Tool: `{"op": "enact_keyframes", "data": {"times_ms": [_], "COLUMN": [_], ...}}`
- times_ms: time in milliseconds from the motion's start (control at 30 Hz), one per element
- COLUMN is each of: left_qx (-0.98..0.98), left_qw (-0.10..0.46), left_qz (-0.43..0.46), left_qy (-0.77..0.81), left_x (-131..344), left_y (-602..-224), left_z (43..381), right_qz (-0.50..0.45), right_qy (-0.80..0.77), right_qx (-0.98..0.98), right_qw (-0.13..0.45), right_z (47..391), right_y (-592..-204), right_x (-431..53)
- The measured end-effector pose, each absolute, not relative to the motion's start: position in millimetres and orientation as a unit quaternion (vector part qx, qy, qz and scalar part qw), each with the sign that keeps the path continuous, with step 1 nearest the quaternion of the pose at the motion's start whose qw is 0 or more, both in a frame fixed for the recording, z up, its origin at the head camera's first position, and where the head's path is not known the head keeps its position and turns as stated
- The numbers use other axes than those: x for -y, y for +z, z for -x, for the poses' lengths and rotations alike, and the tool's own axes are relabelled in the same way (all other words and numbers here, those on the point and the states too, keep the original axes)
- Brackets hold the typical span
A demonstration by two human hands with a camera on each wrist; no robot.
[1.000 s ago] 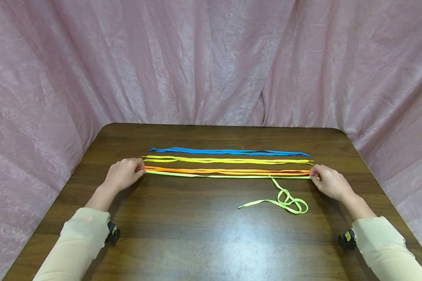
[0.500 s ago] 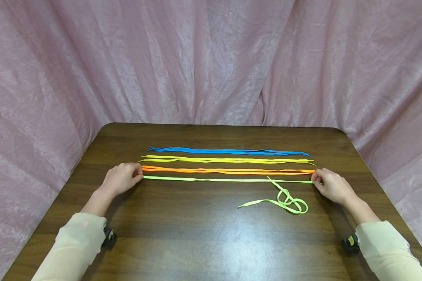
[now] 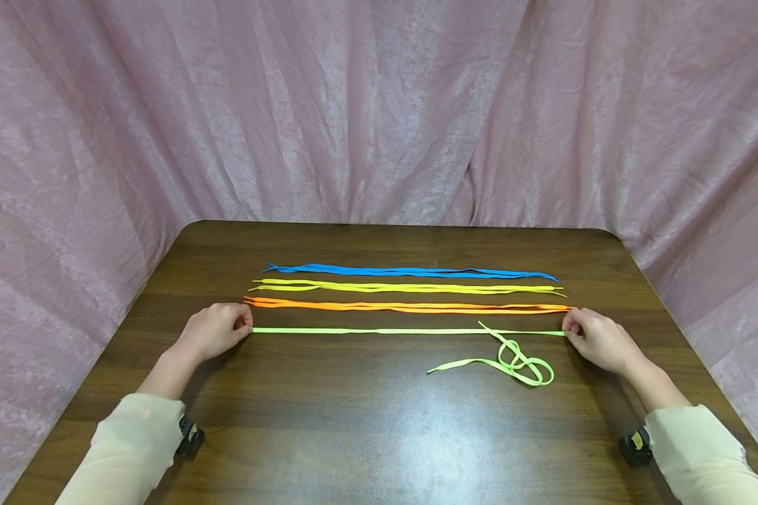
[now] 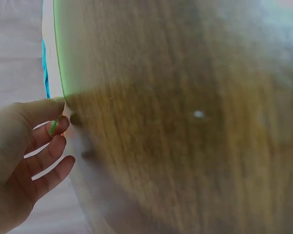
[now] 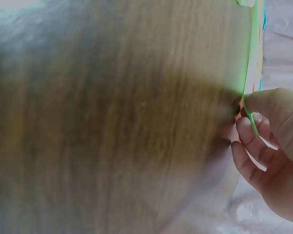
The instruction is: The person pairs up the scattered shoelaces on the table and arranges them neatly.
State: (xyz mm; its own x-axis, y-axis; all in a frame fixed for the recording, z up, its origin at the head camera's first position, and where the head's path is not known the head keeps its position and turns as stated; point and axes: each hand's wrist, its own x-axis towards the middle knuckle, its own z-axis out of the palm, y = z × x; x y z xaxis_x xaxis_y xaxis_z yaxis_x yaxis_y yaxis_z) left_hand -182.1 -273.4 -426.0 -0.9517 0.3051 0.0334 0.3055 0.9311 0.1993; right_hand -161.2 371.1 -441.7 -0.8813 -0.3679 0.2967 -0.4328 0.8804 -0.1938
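Observation:
A light green shoelace (image 3: 354, 330) is stretched straight across the table between two hands. My left hand (image 3: 215, 331) pinches its left end between thumb and forefinger; in the left wrist view a short green tip (image 4: 53, 126) pokes out past the fingers. At the other end my right hand (image 3: 600, 340) pinches the lace the same way, its tip (image 5: 254, 126) showing below the thumb in the right wrist view. A second light green shoelace (image 3: 518, 361) lies loosely looped on the near side, its upper end overlapping the stretched lace in the head view.
Beyond the stretched lace, orange shoelaces (image 3: 410, 307), yellow shoelaces (image 3: 410, 288) and blue shoelaces (image 3: 410, 272) lie in roughly parallel rows on the brown wooden table (image 3: 328, 435). A pink curtain (image 3: 379, 112) hangs behind the table's far edge.
Both hands have drawn the light green lace toward the near side and slightly apart, away from the orange laces, whose ends now show. The looped green lace has stayed almost in place.

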Motion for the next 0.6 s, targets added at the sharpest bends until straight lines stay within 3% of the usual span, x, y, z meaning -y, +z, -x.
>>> {"op": "enact_keyframes", "data": {"times_ms": [600], "left_qx": [0.980], "left_qw": [0.000], "left_qz": [0.168], "left_qy": [-0.103], "left_x": [277.5], "left_y": [-426.4], "left_z": [175.8], "right_qz": [-0.210], "right_qy": [0.130], "right_qx": [0.960], "right_qw": [0.128], "right_z": [151.7], "right_y": [-443.6], "right_x": [-375.1]}}
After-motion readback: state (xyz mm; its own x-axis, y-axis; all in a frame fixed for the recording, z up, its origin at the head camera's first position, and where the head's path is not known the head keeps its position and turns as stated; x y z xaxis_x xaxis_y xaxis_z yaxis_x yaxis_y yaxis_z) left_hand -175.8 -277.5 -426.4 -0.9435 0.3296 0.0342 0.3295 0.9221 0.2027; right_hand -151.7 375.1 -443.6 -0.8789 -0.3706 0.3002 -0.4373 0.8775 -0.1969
